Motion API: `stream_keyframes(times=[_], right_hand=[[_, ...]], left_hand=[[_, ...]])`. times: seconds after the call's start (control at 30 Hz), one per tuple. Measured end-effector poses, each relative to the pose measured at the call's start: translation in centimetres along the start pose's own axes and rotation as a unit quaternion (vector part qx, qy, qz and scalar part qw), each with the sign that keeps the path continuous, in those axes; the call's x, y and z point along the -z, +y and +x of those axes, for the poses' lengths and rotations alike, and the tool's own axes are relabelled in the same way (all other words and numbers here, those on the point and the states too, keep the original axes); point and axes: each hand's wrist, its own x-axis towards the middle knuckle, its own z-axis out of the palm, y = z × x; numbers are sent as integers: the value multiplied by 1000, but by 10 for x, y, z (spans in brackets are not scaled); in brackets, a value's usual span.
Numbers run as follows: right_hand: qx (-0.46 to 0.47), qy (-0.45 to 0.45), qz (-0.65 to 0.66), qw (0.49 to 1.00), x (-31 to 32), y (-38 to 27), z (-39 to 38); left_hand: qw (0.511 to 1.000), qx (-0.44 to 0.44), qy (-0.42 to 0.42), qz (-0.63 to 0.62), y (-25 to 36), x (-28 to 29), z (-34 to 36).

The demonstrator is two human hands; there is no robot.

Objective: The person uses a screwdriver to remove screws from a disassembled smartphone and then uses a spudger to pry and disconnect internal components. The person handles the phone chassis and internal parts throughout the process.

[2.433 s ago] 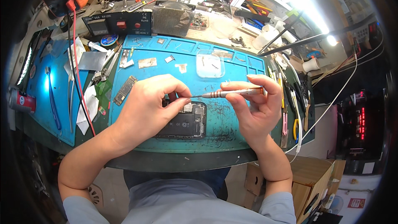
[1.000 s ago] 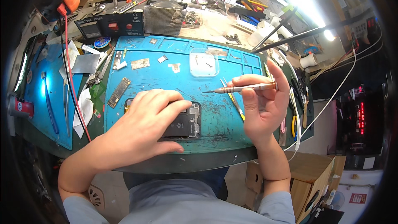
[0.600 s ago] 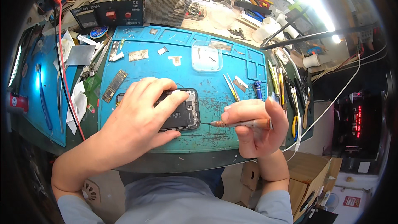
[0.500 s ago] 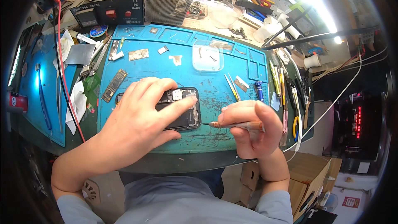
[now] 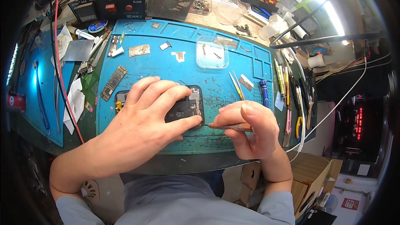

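An opened black smartphone (image 5: 182,110) lies on the blue work mat (image 5: 166,66), its dark battery and small metal parts exposed. My left hand (image 5: 146,116) spans it, fingers over the far side and thumb at the near edge, holding it on the mat. The left index fingertip presses near the phone's lower right corner. Pinched in my right hand (image 5: 254,131) is a slim pointed tool (image 5: 227,126) with a mottled orange-brown handle. Its thin dark tip meets that same corner, by the index fingertip; the exact contact is too small to make out. My left hand hides the phone's middle.
Left of the phone lies a circuit board (image 5: 113,83). Beyond it stands a clear plastic box (image 5: 212,54) with small parts. Tweezers (image 5: 236,86) and a blue screwdriver (image 5: 264,93) rest to the right. A black device (image 5: 108,10) stands at the back; cables run down both sides.
My left index finger has come down from the phone's right end to its lower right corner. The other fingers shifted right, covering the white square part. The right hand's tool tip stays by the corner.
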Motion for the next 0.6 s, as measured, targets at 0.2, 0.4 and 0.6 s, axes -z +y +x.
stream_keyframes(times=[0.2,0.4,0.6], right_hand=[[8,-11,-17,1000,-1,0,3],[14,-42,-14,999,0,-7,18],[-9,-81,-76,994,11,-21,29]], left_hand=[[1000,-4,-4,4,-1,-1,0],[1000,-10,-5,3,-2,-2,0],[1000,-9,-4,1,-2,1,1]])
